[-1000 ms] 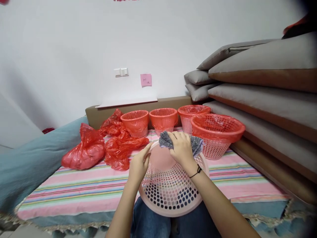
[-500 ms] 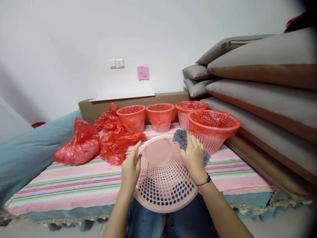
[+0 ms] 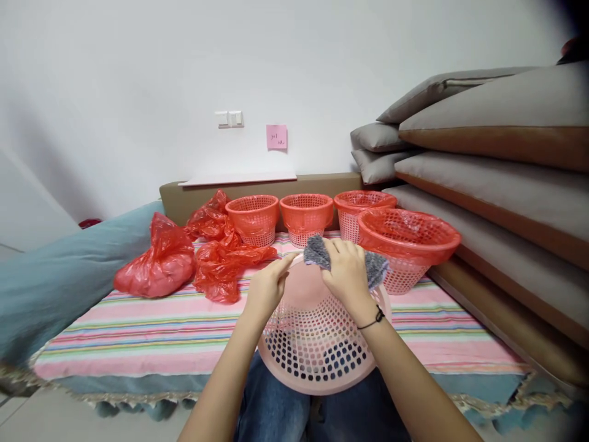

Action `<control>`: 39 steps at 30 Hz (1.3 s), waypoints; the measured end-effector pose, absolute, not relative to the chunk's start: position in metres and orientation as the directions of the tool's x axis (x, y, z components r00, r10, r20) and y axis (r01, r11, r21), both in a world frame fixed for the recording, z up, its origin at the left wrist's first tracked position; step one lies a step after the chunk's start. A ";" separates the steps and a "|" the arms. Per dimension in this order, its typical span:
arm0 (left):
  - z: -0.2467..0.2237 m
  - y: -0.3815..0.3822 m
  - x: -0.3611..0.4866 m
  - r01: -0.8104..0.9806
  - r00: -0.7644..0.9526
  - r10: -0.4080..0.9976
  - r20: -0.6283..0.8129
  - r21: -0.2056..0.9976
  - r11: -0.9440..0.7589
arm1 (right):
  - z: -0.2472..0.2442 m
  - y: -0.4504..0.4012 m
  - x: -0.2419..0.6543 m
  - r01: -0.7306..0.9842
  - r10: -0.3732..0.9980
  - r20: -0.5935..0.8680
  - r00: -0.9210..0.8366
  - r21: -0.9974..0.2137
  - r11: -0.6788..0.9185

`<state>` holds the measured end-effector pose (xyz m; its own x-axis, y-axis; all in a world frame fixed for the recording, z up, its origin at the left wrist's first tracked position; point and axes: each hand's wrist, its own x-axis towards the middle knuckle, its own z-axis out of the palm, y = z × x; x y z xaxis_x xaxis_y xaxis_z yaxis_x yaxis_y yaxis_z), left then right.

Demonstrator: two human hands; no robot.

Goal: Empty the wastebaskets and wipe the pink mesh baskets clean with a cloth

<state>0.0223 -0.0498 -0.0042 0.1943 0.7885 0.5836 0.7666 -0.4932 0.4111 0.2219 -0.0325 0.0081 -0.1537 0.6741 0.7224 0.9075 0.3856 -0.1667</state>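
A pale pink plastic basket with a perforated wall is tilted over my lap, its opening toward me. My left hand grips the rim at the upper left, thumb and fingers closed round it. A grey fuzzy cloth is bunched in my right hand, which presses it against the far rim. Part of the cloth sticks out on either side of the fingers. The right palm is turned away, so the fingers' inner side is hidden.
Behind stand several pink baskets lined with red plastic bags. Red plastic bags lie at the left on the striped cover. Stacked grey cushions rise along the right. Switches and a pink note are on the wall.
My right hand has slid the cloth left along the basket's far rim. My left hand has moved right and slightly up on the rim. The whole view has shifted a little.
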 end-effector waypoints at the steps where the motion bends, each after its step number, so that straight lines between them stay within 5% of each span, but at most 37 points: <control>1: -0.005 -0.050 0.021 0.765 0.194 0.785 0.589 0.410 -0.496 | 0.011 -0.032 0.217 0.899 0.668 0.720 -0.186 -0.150 0.412; 8: -0.033 -0.068 0.004 0.725 -0.033 0.832 0.553 0.586 -0.361 | 0.001 -0.036 0.206 0.912 0.647 0.748 -0.146 -0.151 0.381; 13: -0.074 -0.086 -0.008 0.688 -0.221 0.842 0.493 0.690 -0.223 | -0.005 -0.037 0.224 0.961 0.670 0.741 0.047 -0.216 0.171; 19: -0.072 -0.093 -0.007 0.707 -0.317 0.757 0.572 0.674 -0.214 | -0.042 -0.056 0.253 0.909 0.686 0.710 0.157 -0.375 0.180; 25: -0.042 -0.078 0.000 0.694 -0.113 0.778 0.618 0.609 -0.383 | -0.074 -0.058 0.271 0.794 0.710 0.656 0.255 -0.562 0.234; 32: -0.028 -0.062 0.006 0.713 0.034 0.789 0.614 0.538 -0.449 | -0.034 -0.047 0.257 0.902 0.686 0.713 0.142 -0.379 0.207; 39: -0.025 -0.055 0.011 0.744 0.077 0.790 0.608 0.493 -0.451 | 0.013 -0.033 0.207 0.893 0.659 0.716 -0.230 -0.115 0.436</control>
<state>0.0114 -0.0548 -0.0249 0.0765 0.7905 0.6077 0.7436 -0.4513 0.4934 0.2066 -0.0326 0.0135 -0.2296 0.6588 0.7164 0.8926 0.4360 -0.1150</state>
